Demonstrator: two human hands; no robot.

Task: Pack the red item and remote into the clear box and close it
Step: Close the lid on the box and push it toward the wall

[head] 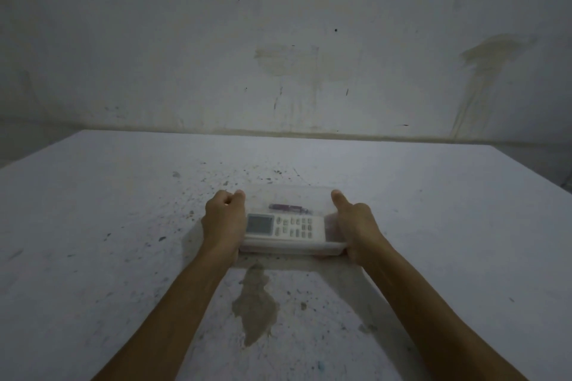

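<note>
Now both hands, left [223, 219] and right [356, 223], clamp clear box [291, 195] ends; table [93, 226] open all round.

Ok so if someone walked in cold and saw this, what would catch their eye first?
Probably the two bare hands, left hand and right hand, pressed against the short ends of a clear box in the middle of a speckled grey table. Through the plastic, a white remote lies along the near side, with the slim red item just behind it. A brownish stain marks the table nearer the person.

Clear box [288, 195], seemingly lidded, holds white remote [286, 227], red item [289, 208].
</note>
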